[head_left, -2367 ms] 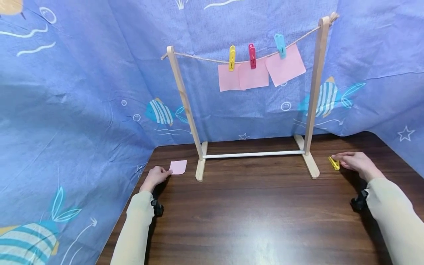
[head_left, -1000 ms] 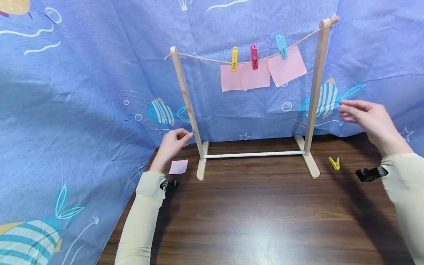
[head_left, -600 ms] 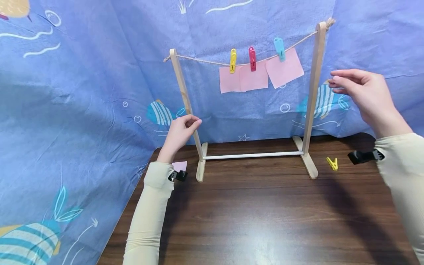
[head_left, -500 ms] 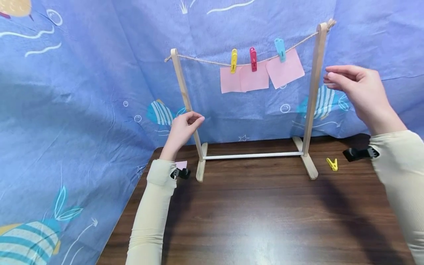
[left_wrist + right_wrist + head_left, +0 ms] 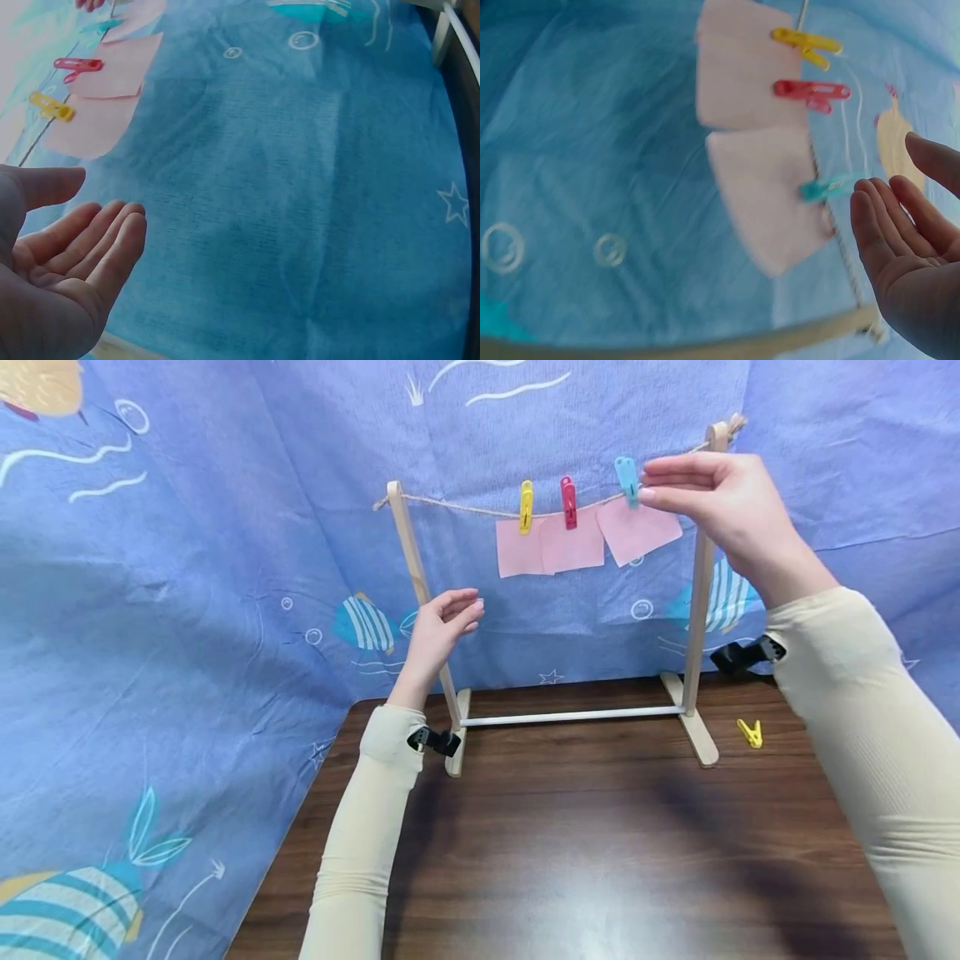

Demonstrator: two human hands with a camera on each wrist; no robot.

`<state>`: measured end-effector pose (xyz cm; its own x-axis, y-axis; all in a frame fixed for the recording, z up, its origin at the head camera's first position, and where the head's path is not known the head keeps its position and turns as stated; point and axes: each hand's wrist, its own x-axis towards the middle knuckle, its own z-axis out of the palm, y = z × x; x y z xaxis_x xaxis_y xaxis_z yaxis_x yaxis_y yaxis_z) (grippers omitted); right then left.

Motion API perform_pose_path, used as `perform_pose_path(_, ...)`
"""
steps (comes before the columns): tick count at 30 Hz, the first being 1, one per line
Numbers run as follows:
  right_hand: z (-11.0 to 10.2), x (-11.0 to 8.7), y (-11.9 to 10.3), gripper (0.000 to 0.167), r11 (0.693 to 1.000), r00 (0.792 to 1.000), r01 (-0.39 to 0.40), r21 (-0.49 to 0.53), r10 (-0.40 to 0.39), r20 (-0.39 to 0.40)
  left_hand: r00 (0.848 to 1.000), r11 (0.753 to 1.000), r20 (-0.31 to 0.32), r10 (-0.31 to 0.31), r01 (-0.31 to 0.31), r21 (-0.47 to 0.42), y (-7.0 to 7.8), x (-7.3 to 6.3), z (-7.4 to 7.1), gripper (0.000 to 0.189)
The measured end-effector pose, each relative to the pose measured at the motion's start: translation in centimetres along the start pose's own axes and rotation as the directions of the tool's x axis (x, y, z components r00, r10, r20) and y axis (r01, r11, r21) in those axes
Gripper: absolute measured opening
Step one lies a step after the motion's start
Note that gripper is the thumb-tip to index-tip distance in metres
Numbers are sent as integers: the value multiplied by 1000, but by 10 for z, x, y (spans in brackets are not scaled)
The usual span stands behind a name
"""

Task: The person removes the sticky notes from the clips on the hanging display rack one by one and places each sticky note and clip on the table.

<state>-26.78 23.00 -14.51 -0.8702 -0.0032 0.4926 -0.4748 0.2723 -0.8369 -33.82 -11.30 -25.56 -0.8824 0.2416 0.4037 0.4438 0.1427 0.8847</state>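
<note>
Three pink paper sheets hang in a row on a rope [image 5: 450, 507], clipped by a yellow clothespin [image 5: 526, 508], a red clothespin [image 5: 568, 503] and a light blue clothespin [image 5: 626, 481]. My right hand [image 5: 731, 510] hovers beside the blue clothespin, thumb and fingers apart; the right wrist view shows nothing between them. The rightmost paper [image 5: 769, 202] hangs tilted. My left hand [image 5: 441, 633] is raised in front of the left post [image 5: 415, 556], thumb spread from loosely bent fingers, holding nothing, below the leftmost paper [image 5: 94, 124].
The wooden stand has a right post [image 5: 702, 610] and a white crossbar [image 5: 570, 717] low on the brown table [image 5: 570, 843]. Another yellow clothespin [image 5: 750, 732] lies right of the stand. A blue fish-patterned cloth [image 5: 247, 635] hangs behind.
Both hands left the table, where the left touched a small pink paper and the right a yellow clothespin. The right rose leftward to the blue clothespin; the left sleeve now covers the small paper's spot.
</note>
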Motion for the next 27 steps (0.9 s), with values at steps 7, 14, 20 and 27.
perform_pose_path(7,26,13,-24,47,998,994,12,-64,-4,114,999,999,35,-22,23,-39,8,9,2,43)
perform_pose_path(14,50,29,-46,54,994,977,-16,-111,39,208,1000,998,25,-18,20,-63,15,18,11,50)
perform_pose_path(20,71,39,-51,59,996,949,-94,-7,92,303,997,997,-79,10,-16,-77,14,28,28,40)
perform_pose_path(27,82,45,-49,67,977,952,-50,-205,108,285,994,994,-107,22,-33,-108,16,29,44,35)
